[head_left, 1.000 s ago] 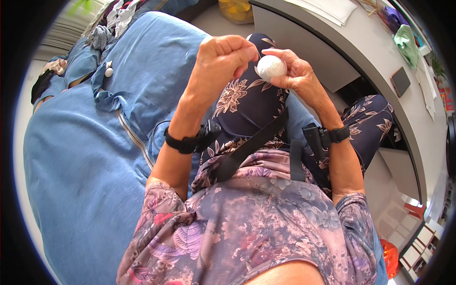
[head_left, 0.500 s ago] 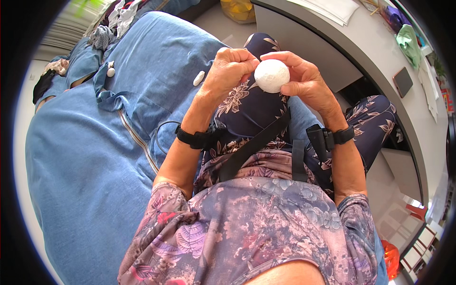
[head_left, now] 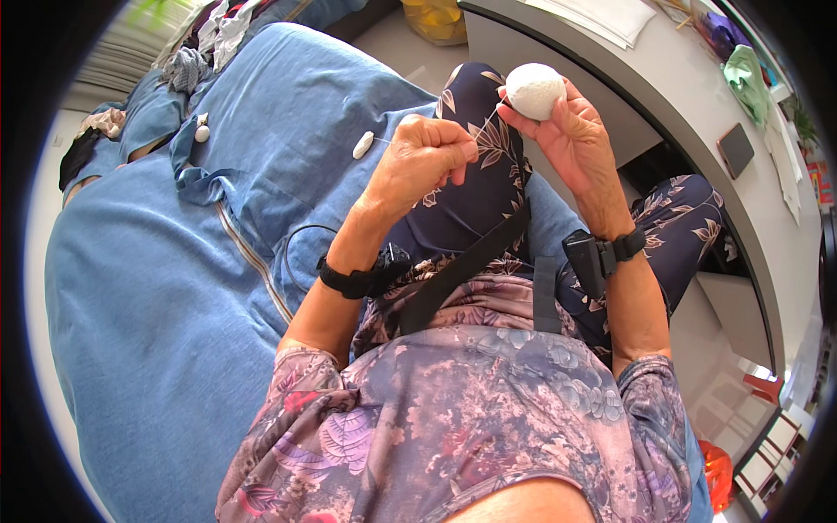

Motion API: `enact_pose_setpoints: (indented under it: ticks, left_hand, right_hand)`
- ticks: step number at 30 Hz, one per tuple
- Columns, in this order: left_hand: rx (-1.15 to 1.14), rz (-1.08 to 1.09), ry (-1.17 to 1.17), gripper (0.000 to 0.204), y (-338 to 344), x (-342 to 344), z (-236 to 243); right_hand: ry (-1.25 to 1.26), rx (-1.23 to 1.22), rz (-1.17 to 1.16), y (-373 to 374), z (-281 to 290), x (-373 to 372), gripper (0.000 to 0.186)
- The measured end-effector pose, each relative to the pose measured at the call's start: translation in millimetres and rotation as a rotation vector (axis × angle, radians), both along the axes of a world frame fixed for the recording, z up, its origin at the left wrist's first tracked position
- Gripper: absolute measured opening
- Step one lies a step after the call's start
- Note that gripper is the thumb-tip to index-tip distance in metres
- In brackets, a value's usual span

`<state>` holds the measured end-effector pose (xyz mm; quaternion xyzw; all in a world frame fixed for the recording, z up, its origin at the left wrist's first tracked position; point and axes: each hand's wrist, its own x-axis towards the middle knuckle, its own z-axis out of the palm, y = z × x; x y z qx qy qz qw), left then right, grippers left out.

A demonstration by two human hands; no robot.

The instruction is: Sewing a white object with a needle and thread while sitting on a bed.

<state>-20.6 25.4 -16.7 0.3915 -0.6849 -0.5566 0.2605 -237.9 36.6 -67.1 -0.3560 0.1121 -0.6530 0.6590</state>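
Note:
A white ball with a slightly rough surface sits in the fingers of my right hand, held above my right knee. My left hand is closed in a pinch, apart from the ball and lower to its left. A thin white thread runs taut between the pinched fingers and the underside of the ball. Beyond my left hand, a small white oblong bundle lies on the blue cover, and a strand leads from it toward that hand.
The blue cover spreads over the seat on my left. A small white object lies farther left. Clothes are heaped at the back left. On the grey desk at right are a phone, papers and a green cloth.
My right hand has moved up and right with the ball. My left hand has dropped slightly, so the hands are farther apart and the thread between them now shows.

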Motion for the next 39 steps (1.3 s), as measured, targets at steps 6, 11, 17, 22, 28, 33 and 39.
enact_pose_setpoints:
  ticks: [6, 11, 17, 22, 28, 33, 39]
  left_hand:
    - [-0.054, -0.045, -0.037, 0.013, 15, -3, 13]
    - [-0.182, -0.099, 0.031, 0.012, 17, -4, 31]
    - [-0.169, 0.039, 0.126, 0.011, 0, -2, 33]
    - [-0.266, 0.109, 0.096, 0.010, -21, -4, 26]
    - [-0.300, 0.126, 0.034, 0.011, -24, -11, 2]
    - [-0.152, 0.144, 0.111, 0.012, -19, -10, -7]
    - [0.028, 0.144, 0.156, 0.015, -14, 0, 0]
  right_hand:
    - [0.099, 0.087, -0.146, 0, -2, 1, 0.047]
    - [0.529, 0.120, -0.301, 4, -1, 5, 0.048]
    - [0.837, 0.007, -0.158, 12, 4, 11, 0.049]
    - [0.900, -0.145, -0.063, 17, 9, 16, 0.059]
    - [0.673, -0.081, 0.084, 22, 20, 17, 0.079]
    - [0.654, -0.138, 0.108, 19, 13, 10, 0.069]
    - [0.378, -0.075, 0.105, 15, 14, 4, 0.060]
